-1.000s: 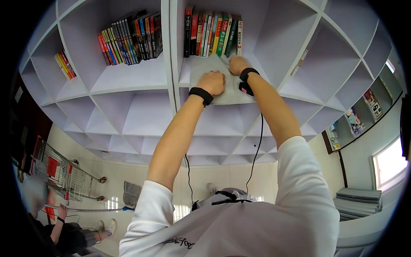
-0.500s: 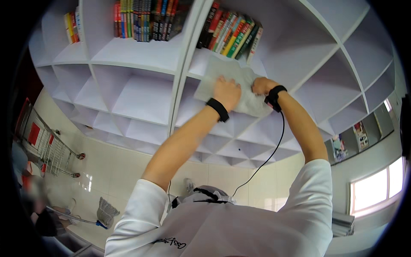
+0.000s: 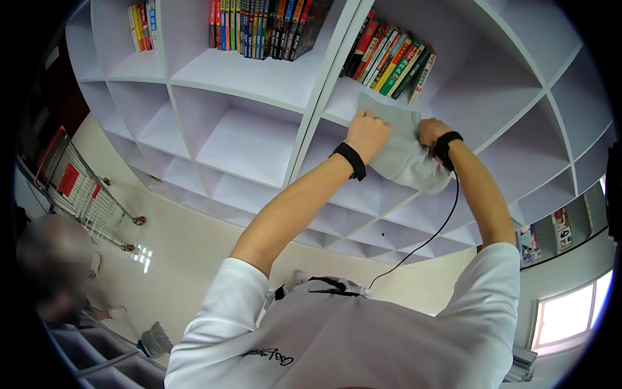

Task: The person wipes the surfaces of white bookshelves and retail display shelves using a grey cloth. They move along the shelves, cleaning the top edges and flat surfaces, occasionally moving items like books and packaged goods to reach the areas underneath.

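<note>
A light grey cloth (image 3: pixel 403 139) hangs spread between my two hands, in front of the white shelf unit (image 3: pixel 259 146). My left hand (image 3: pixel 368 135) is closed on the cloth's left side, knuckles up. On its right side my right hand (image 3: pixel 435 132) grips the cloth with curled fingers. The lower part of the cloth droops in folds below the hands. Just beyond it, a leaning row of books (image 3: pixel 389 59) stands in the shelf compartment. Both wrists wear black bands, and a black cable runs from the right one.
More books (image 3: pixel 259 29) fill part of the compartment to the left, with a few thin books (image 3: pixel 144 27) further left. A metal shopping cart (image 3: pixel 81 194) stands on the floor at left. Near the lower left are a person (image 3: pixel 55 272) and a grey mop head (image 3: pixel 155 340).
The view has shifted, so the shelves sit further right and slightly higher. Both hands still hold the cloth, and my left hand's fingers look more tightly curled. The mop has moved lower left.
</note>
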Available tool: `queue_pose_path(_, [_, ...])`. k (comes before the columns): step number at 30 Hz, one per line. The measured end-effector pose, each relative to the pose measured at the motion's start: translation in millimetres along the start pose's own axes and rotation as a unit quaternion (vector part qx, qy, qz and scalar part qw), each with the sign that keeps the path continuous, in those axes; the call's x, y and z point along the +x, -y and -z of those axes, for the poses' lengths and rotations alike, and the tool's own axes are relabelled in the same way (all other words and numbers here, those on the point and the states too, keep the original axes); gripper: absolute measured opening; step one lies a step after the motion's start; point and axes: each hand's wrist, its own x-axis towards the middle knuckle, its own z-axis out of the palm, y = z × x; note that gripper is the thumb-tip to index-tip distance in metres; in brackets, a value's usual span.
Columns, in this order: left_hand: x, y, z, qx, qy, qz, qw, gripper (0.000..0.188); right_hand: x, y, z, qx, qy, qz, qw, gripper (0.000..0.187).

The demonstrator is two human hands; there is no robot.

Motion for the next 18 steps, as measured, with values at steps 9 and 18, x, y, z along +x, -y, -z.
queue_pose_path(9, [17.8,-34.7,-0.8,-0.155,-0.037,-0.062,0.985,0.007,18.8,-21.8,19.9,0.002,-0.037,-0.054,0.998,0.031])
queue_pose_path(18, [79.9,-96.4,-19.3,-0.387,0.0,-0.014,0.922,0.02,49.0,-63.1,44.0,0.022,-0.273,-0.108,0.956,0.025])
